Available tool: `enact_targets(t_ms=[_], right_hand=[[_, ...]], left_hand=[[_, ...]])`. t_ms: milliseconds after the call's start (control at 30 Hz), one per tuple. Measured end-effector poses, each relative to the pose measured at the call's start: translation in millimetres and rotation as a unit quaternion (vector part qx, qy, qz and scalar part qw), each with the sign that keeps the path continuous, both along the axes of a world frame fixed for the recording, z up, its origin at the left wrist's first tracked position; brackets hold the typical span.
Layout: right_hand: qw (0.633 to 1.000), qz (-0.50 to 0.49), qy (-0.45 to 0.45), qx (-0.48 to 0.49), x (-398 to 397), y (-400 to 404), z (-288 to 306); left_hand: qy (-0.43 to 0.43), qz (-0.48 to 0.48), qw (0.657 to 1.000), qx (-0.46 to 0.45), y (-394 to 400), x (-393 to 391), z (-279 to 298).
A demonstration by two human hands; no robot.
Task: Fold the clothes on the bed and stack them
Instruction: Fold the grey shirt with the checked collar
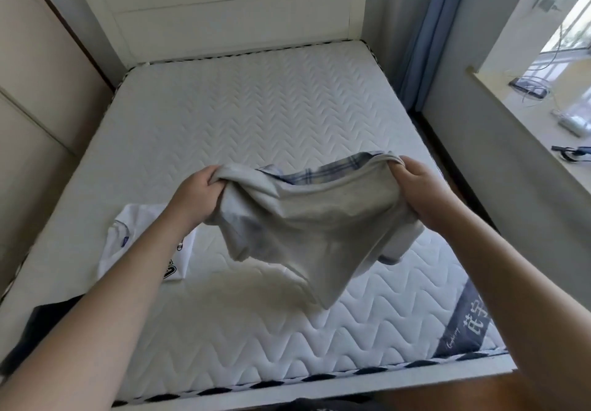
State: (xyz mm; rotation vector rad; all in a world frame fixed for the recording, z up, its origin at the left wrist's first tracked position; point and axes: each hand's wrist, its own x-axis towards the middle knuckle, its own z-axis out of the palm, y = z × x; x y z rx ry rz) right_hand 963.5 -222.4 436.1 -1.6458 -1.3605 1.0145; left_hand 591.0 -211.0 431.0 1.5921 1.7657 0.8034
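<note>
A light grey garment [307, 228] hangs in the air over the middle of the white quilted mattress [256, 116]. My left hand [198, 196] grips its bunched left edge. My right hand [422, 196] grips its right edge. The cloth sags between them and its lower corner hangs just above the mattress. Behind it lies a blue plaid garment [319, 172], mostly hidden. A folded white shirt with a black print [144, 247] lies flat on the mattress under my left forearm.
A dark garment [35, 330] lies at the mattress's near left corner. A white headboard [224, 10] stands at the far end. A wardrobe [35, 90] lines the left side. A window ledge [543, 122] with cables is on the right.
</note>
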Motion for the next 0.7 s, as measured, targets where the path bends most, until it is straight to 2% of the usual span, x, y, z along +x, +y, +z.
enact_targets(t_ms=[167,367,500,600,667,700], right_hand=[[0.995,0.07,0.062,-0.028,20,-9,18],[0.983,0.094,0.145,-0.053,34,-4,33],[0.971,0.089,0.199,-0.094,38,11,31],[0.977,0.093,0.15,-0.121,28,28,12],[0.984,0.108,0.068,-0.124,17,42,-12],[0.984,0.124,0.025,-0.125,11,49,-26]], left_hand=[[-0.112,-0.051,0.992,-0.042,-31,13,22],[-0.237,-0.133,0.958,-0.096,-48,15,48],[-0.273,-0.116,0.949,-0.104,-41,8,42],[-0.275,-0.09,0.943,-0.164,-24,0,17],[-0.209,-0.076,0.957,-0.189,-8,-6,-12],[-0.146,-0.068,0.968,-0.191,1,-10,-29]])
